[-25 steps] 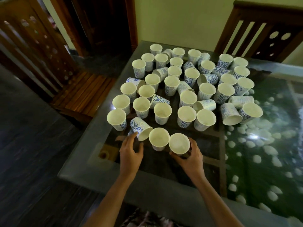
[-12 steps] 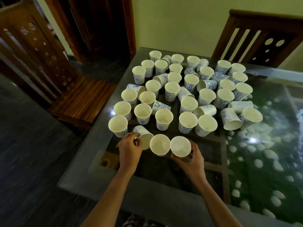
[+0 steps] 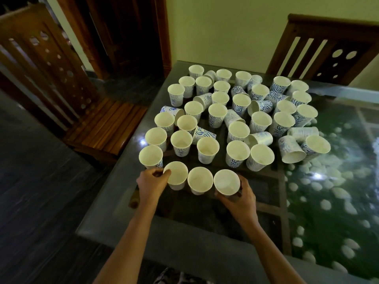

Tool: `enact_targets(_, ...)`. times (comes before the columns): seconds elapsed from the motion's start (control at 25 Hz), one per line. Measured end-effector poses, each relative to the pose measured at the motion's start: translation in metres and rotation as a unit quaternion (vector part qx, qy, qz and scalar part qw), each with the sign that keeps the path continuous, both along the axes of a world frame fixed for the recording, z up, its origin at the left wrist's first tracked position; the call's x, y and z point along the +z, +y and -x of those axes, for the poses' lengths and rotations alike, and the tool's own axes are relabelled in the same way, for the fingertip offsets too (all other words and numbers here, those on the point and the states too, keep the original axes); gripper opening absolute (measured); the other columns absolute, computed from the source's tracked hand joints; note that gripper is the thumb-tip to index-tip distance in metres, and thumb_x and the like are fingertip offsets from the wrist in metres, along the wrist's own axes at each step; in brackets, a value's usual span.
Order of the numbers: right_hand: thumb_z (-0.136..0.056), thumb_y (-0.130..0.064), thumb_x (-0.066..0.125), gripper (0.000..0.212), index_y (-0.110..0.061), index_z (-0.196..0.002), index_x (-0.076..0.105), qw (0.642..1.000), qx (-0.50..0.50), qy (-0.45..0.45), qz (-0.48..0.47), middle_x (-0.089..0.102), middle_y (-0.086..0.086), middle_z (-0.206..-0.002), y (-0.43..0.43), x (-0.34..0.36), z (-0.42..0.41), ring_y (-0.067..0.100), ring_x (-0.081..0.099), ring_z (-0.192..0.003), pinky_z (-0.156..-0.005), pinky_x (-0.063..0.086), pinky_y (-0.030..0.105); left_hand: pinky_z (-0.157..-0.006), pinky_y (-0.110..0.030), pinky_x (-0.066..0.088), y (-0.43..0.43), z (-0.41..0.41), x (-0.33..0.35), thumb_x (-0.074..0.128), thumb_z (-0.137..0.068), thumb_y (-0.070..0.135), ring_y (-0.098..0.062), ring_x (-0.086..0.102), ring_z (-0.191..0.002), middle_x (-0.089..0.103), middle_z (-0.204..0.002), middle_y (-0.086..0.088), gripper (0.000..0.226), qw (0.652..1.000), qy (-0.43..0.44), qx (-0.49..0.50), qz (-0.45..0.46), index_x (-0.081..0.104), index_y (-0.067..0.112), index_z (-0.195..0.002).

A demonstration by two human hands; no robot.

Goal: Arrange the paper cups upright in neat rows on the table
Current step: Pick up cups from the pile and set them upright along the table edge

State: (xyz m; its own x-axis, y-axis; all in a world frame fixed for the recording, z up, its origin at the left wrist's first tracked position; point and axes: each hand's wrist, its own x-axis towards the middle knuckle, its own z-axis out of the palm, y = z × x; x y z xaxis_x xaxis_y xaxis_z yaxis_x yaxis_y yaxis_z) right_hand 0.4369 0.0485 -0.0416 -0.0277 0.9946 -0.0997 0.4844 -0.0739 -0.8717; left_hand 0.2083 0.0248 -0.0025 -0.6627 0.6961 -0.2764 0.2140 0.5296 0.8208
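On the glass table (image 3: 184, 242), left hand (image 3: 151, 183) grips left front cup (image 3: 177, 175), right hand (image 3: 242, 199) grips right front cup (image 3: 226, 181).

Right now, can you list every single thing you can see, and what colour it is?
paper cups: dozens, white with blue swirls, crowded on the table; most upright, several on their sides
near row: three upright cups, closest to the person
table: one, glass top, grey rim
pebbles: many, white, under the glass on the right
chairs: two, brown wood, one left, one at the far side
left hand: grips the near row's left cup
right hand: grips the near row's right cup
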Motion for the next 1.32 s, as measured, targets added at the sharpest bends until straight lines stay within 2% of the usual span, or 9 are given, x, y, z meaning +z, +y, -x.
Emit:
enact_targets(0.08,-0.063,-0.025,0.085,0.078,-0.023,-0.127,0.042,1.000,0.002,-0.007,0.003,0.051,0.000,-0.131,-0.001,-0.001,0.000,0.016,0.047,-0.120,-0.100,0.042,0.042,-0.086,-0.028,0.043,-0.008,-0.003,-0.004,0.068,-0.082,0.017,-0.014,0.057,-0.092,0.064,-0.105,-0.004,0.031,1.000,-0.022,-0.010,0.003,0.063,0.006,-0.111)
enact_targets(0.24,-0.063,-0.026,0.085,0.078,-0.022,-0.128,0.042,1.000,0.000,-0.009,-0.002,0.051,0.001,-0.131,-0.002,-0.003,-0.001,0.016,0.046,-0.120,-0.101,0.042,0.040,-0.100,-0.039,0.038,-0.017,-0.009,-0.020,0.069,-0.079,0.012,-0.024,0.044,-0.124,0.048,-0.136,-0.007,0.063,0.997,-0.060,-0.053,-0.001,0.042,0.014,-0.135)
enact_targets(0.4,-0.063,-0.025,0.085,0.077,-0.022,-0.128,0.043,1.000,-0.005,-0.003,0.003,0.051,0.000,-0.131,-0.002,-0.003,-0.001,0.015,0.047,-0.120,-0.100,0.042,0.040,-0.097,-0.036,0.039,-0.013,-0.011,-0.027,0.071,-0.077,0.010,-0.023,0.043,-0.124,0.047,-0.135,-0.006,0.065,0.994,-0.057,-0.082,-0.055,0.042,0.014,-0.135)
enact_targets(0.52,-0.063,-0.024,0.085,0.078,-0.022,-0.128,0.043,1.000,-0.009,0.005,0.004,0.051,-0.001,-0.131,-0.002,-0.002,0.000,0.014,0.047,-0.119,-0.101,0.042,0.040,-0.095,-0.031,0.037,-0.014,-0.011,-0.029,0.071,-0.077,0.023,-0.020,0.043,-0.124,0.046,-0.136,-0.004,0.066,0.989,-0.081,-0.083,-0.088,0.041,0.016,-0.135)
enact_targets(0.6,-0.063,-0.024,0.085,0.078,-0.021,-0.128,0.043,1.000,-0.011,0.002,0.001,0.051,0.000,-0.131,-0.003,-0.003,0.001,0.016,0.047,-0.121,-0.101,0.042,0.040,-0.099,-0.034,0.038,-0.019,-0.011,-0.033,0.075,-0.065,0.040,-0.017,0.041,-0.125,0.044,-0.138,0.001,0.086,0.989,-0.054,-0.100,-0.090,0.037,0.019,-0.138)
enact_targets(0.72,-0.063,-0.024,0.085,0.078,-0.020,-0.129,0.043,1.000,-0.017,-0.005,-0.007,0.051,0.001,-0.131,-0.004,-0.005,0.002,0.018,0.047,-0.122,-0.101,0.043,0.044,-0.104,-0.035,0.036,-0.026,-0.010,-0.042,0.081,-0.051,0.042,-0.014,0.037,-0.129,0.040,-0.141,0.001,0.105,0.988,-0.003,-0.115,-0.103,0.032,0.017,-0.141)
enact_targets(0.84,-0.063,-0.026,0.085,0.078,-0.020,-0.128,0.043,1.000,-0.022,-0.010,-0.016,0.052,0.000,-0.130,-0.007,-0.006,0.003,0.018,0.047,-0.121,-0.100,0.044,0.046,-0.102,-0.039,0.040,-0.027,-0.009,-0.050,0.086,-0.055,0.028,-0.021,0.042,-0.126,0.048,-0.135,-0.006,0.091,0.986,0.033,-0.121,-0.106,0.041,0.014,-0.133)
enact_targets(0.96,-0.063,-0.026,0.085,0.077,-0.021,-0.127,0.043,0.999,-0.033,-0.005,-0.027,0.052,-0.001,-0.129,-0.013,-0.006,0.003,0.016,0.047,-0.119,-0.098,0.046,0.046,-0.096,-0.030,0.040,-0.031,-0.012,-0.049,0.086,-0.057,0.018,-0.021,0.046,-0.122,0.052,-0.130,-0.008,0.082,0.986,0.048,-0.110,-0.120,0.046,0.012,-0.128)
enact_targets(1.32,-0.059,-0.025,0.088,0.073,-0.018,-0.121,0.050,0.995,-0.077,-0.001,-0.067,0.053,-0.010,-0.115,-0.060,-0.004,-0.010,0.010,0.051,-0.108,-0.089,0.052,0.037,-0.085,-0.018,0.043,-0.082,-0.038,-0.046,0.088,-0.051,0.027,-0.011,0.051,-0.108,0.060,-0.118,-0.003,0.075,0.971,0.089,-0.144,-0.171,0.056,0.008,-0.116)
